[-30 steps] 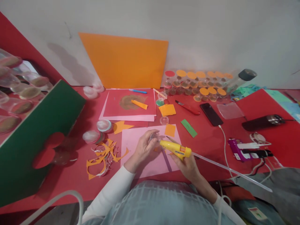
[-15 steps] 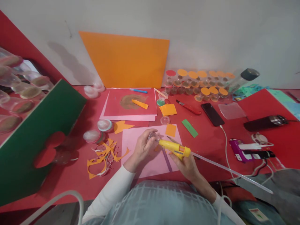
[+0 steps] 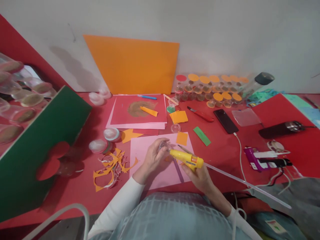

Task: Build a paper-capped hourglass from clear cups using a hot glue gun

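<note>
My right hand [image 3: 198,178] is wrapped round a yellow glue gun [image 3: 183,156], whose nozzle points left. A long clear glue stick [image 3: 247,183] trails from its back end. In my left hand [image 3: 152,158] is a small clear plastic cup [image 3: 163,145], partly hidden by the fingers. The nozzle meets or nearly meets the cup; contact is hard to tell. Beneath both hands lies a pink sheet [image 3: 141,143], with an orange square [image 3: 182,138] and a purple strip [image 3: 178,170] on it.
Orange scraps [image 3: 110,166] lie left of the pink sheet, beside a leaning green board [image 3: 30,156]. Farther right are a red-handled knife [image 3: 203,115], a phone [image 3: 226,121], a power strip [image 3: 253,160] and a black bottle [image 3: 280,130]. Several cups with orange discs [image 3: 205,80] line the wall.
Both hands stay almost still, with the glue gun at the cup. The whole view has shifted slightly.
</note>
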Motion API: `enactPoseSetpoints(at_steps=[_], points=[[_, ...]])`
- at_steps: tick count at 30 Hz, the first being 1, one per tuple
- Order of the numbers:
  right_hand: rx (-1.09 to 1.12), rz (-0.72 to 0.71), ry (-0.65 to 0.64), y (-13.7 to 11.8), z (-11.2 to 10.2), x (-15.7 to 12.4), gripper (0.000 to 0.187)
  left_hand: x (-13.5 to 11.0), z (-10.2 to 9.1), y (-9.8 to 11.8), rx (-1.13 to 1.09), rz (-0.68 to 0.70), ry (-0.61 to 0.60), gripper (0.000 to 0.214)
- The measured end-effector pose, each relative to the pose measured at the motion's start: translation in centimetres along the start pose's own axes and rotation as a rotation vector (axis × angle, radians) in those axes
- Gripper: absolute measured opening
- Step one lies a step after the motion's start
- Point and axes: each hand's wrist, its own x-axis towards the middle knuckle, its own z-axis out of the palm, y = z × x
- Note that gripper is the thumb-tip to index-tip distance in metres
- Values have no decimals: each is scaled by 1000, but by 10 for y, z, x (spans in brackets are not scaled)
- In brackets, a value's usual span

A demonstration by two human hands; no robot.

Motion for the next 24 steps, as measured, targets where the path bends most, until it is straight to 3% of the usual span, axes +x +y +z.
enactPoseSetpoints(at_steps=[10, 15, 19, 24], points=[[256, 142, -195, 0, -12, -3, 27, -2, -1, 4, -47, -52, -23, 49], [411, 243, -97, 2, -1, -1, 43, 0, -3, 6, -10, -17, 12, 38], [458, 353, -92, -5, 5, 4, 52, 2, -4, 3, -37, -5, 32, 34], [414, 317, -49, -13, 2, 10, 49, 2, -1, -8, -253, -66, 0, 50]])
